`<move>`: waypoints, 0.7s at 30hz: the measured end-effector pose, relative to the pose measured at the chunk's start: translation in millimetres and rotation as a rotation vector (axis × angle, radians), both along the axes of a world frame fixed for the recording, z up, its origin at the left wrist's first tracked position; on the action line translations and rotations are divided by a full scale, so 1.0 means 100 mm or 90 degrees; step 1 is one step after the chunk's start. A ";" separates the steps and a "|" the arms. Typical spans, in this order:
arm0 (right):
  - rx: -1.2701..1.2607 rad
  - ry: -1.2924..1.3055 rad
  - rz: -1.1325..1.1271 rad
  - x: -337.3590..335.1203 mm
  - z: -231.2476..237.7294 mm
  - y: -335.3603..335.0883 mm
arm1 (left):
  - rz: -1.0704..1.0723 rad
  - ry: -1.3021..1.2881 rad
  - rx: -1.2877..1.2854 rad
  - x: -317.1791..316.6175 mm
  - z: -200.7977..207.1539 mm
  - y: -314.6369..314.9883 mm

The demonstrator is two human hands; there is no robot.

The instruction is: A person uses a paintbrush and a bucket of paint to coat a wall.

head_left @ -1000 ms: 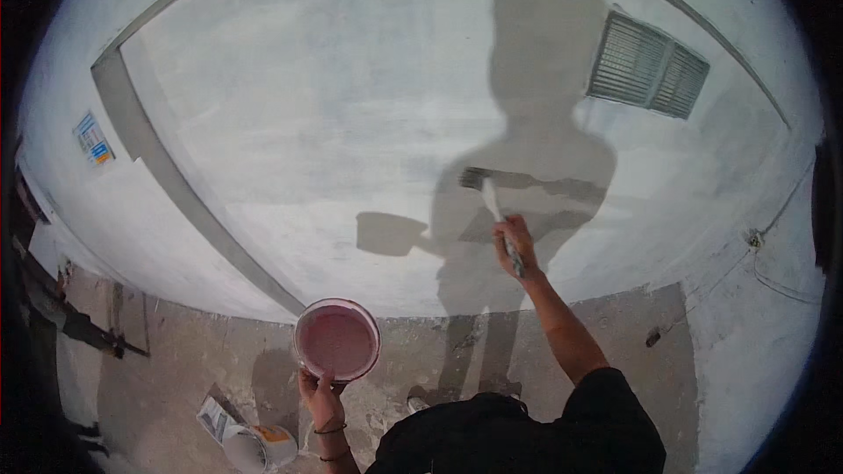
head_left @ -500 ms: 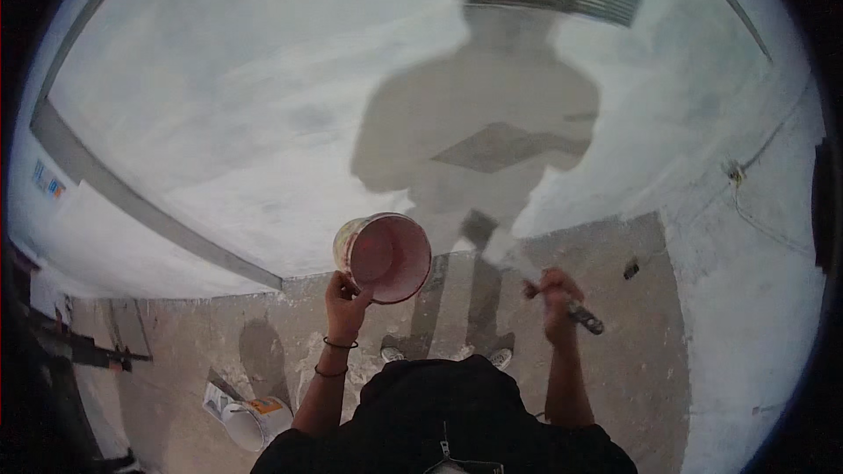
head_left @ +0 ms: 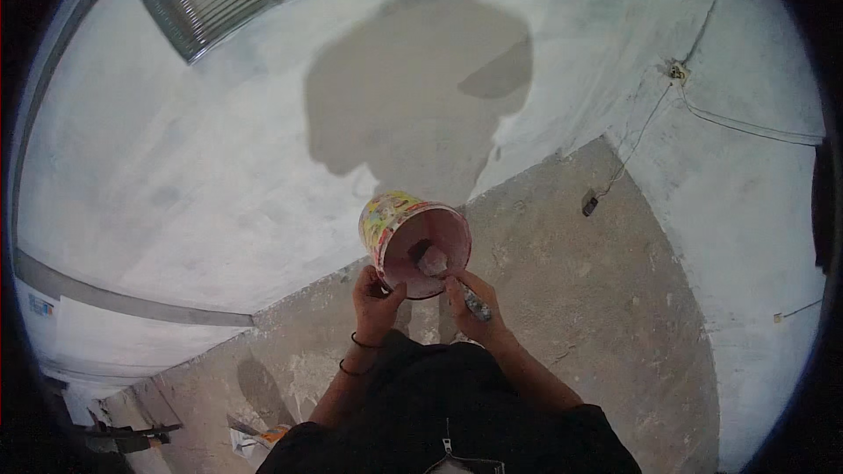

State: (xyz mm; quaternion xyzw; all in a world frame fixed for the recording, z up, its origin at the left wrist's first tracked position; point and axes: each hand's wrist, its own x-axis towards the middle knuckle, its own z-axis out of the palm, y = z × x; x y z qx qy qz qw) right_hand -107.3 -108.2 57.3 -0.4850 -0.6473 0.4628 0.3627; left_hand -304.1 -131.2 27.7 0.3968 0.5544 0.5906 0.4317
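Note:
My left hand (head_left: 376,305) grips the rim of a small bucket (head_left: 391,215) from below, with the thumb over the edge. The bucket has a yellow and red patterned outside and a pinkish inside, and its mouth is tilted toward me. My right hand (head_left: 488,323) is closed round a putty knife (head_left: 477,305), whose dark, speckled handle sticks out below the fingers. The knife's blade reaches into the bucket, where a pale lump shows near the lower wall. How much the bucket holds is hard to make out.
Ahead rises a white, patchy wall (head_left: 202,158) with a louvred window (head_left: 219,0). Wires run from a wall box (head_left: 676,72) to a dark plug (head_left: 589,204) near the floor (head_left: 606,298). At lower left lie a white and orange container (head_left: 263,437) and dark items (head_left: 132,434).
My right hand has brought the putty knife in from the right, and its blade is now inside the bucket. The view has turned to the right; the window appears further left.

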 end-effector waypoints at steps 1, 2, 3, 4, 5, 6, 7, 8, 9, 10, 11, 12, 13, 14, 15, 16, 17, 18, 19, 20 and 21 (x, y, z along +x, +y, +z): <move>0.046 0.015 -0.022 -0.09 0.01 -0.06 | -0.016 -0.013 0.029 -0.07 -0.08 -0.02; 0.092 0.030 -0.043 -0.18 0.02 -0.13 | -0.031 -0.027 0.057 -0.16 -0.14 -0.06; 0.090 0.026 -0.050 -0.22 0.02 -0.17 | -0.037 -0.031 0.055 -0.18 -0.14 -0.06; 0.043 0.017 -0.089 -0.26 0.01 -0.20 | -0.041 -0.016 0.043 -0.22 -0.13 -0.06; -0.004 0.009 -0.128 -0.31 -0.01 -0.24 | -0.045 0.000 0.031 -0.26 -0.14 -0.05; -0.006 0.006 -0.137 -0.38 -0.01 -0.26 | -0.053 -0.003 0.029 -0.33 -0.17 -0.05; -0.012 0.012 -0.135 -0.44 0.00 -0.27 | -0.066 -0.025 0.035 -0.41 -0.23 -0.04; -0.017 0.017 -0.133 -0.50 -0.01 -0.29 | -0.079 -0.049 0.041 -0.49 -0.27 -0.03; -0.019 0.011 -0.145 -0.56 -0.05 -0.32 | -0.090 -0.055 0.038 -0.53 -0.29 -0.02; 0.020 0.010 -0.173 -0.65 -0.12 -0.34 | -0.099 -0.033 0.044 -0.57 -0.31 -0.01; 0.059 0.007 -0.201 -0.71 -0.17 -0.36 | -0.108 -0.011 0.049 -0.61 -0.34 0.00; 0.060 0.002 -0.206 -0.74 -0.18 -0.36 | -0.114 -0.016 0.050 -0.64 -0.37 0.03; -0.007 0.002 -0.213 -0.77 -0.19 -0.36 | -0.137 -0.030 0.053 -0.67 -0.41 0.05; -0.074 0.002 -0.220 -0.80 -0.21 -0.36 | -0.160 -0.044 0.055 -0.69 -0.45 0.08; -0.065 -0.008 -0.228 -0.72 -0.27 -0.30 | -0.166 -0.056 0.064 -0.60 -0.44 0.16; -0.065 0.034 -0.259 -0.63 -0.41 -0.24 | -0.169 -0.032 0.080 -0.50 -0.44 0.24; -0.064 0.076 -0.288 -0.55 -0.51 -0.19 | -0.169 -0.008 0.097 -0.41 -0.44 0.31; -0.050 0.071 -0.283 -0.47 -0.53 -0.13 | -0.165 -0.015 0.110 -0.34 -0.52 0.39; -0.032 0.106 -0.285 -0.42 -0.48 -0.10 | -0.159 -0.039 0.112 -0.29 -0.59 0.45; -0.012 0.141 -0.284 -0.38 -0.40 -0.06 | -0.151 -0.063 0.117 -0.27 -0.62 0.49; -0.017 0.148 -0.302 -0.68 -0.46 -0.29 | -0.169 -0.058 0.109 -0.58 -0.69 0.32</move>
